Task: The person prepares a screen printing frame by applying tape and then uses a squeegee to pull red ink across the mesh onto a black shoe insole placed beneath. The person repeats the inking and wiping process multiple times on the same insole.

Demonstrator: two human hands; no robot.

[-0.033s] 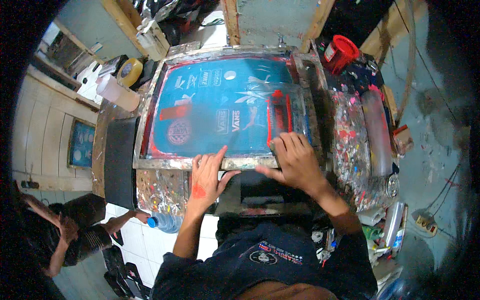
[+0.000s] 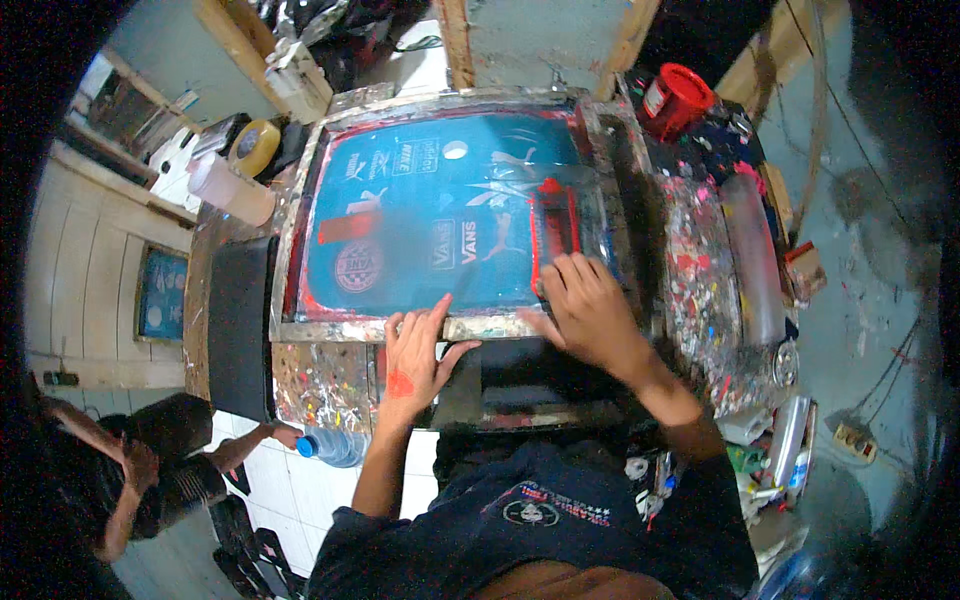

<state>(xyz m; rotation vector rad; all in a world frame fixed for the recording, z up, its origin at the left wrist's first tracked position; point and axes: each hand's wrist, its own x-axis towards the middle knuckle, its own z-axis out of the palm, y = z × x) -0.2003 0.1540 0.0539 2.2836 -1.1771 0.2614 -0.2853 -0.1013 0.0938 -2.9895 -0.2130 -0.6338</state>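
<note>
A blue-meshed printing screen (image 2: 410, 275) with white designs lies in a paint-stained wooden frame (image 2: 490, 326). My left hand (image 2: 415, 350) rests on the frame's near rail, its index finger stretched onto the mesh and its thumb spread apart. At the right part of the mesh lies a dark squeegee (image 2: 556, 225) edged with red ink. Over its near end, the fingers of my right hand (image 2: 590, 305) curl closed, largely hiding that end; the thumb points left over the near rail. An orange-red patch (image 2: 345, 227) shows on the mesh's left side.
A red tub (image 2: 678, 100) stands at the back right. On the left are a roll of tape (image 2: 255, 147), a whitish plastic bottle (image 2: 228, 190) and a black panel (image 2: 242, 325). Another person's arm (image 2: 240, 443) reaches toward a blue-capped water bottle (image 2: 335, 447) at lower left.
The whole view has shifted slightly. My right hand sits a touch farther left and farther from me; my left hand keeps its place on the rail.
</note>
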